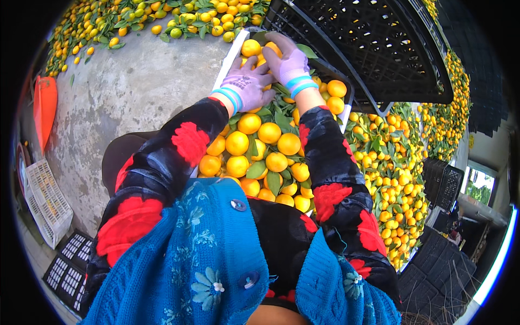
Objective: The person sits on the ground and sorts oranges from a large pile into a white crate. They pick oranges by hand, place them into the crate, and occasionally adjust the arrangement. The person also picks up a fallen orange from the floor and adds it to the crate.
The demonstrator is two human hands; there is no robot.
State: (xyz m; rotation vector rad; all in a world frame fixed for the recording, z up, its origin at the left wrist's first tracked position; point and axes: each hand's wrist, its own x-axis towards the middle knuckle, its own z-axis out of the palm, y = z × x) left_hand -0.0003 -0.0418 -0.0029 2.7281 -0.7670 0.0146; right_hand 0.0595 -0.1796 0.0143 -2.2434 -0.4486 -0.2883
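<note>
A white-sided crate [227,65] in front of me is filled with mandarin oranges [237,143] and green leaves. Both my hands wear light purple gloves with blue-striped cuffs and are at its far end. My left hand [246,86] lies palm down on the fruit, fingers spread. Just to its right, my right hand [290,64] curls its fingers and thumb around a mandarin orange [273,49] that partly shows between them. The palms and the fruit directly beneath them are hidden.
Black plastic crates [368,43] stand tilted beyond the right hand. Loose mandarins [387,179] cover the floor at right, with another heap [206,16] at the far side. Left are an orange-red object [44,111], a white crate [47,200] and a black crate [67,268].
</note>
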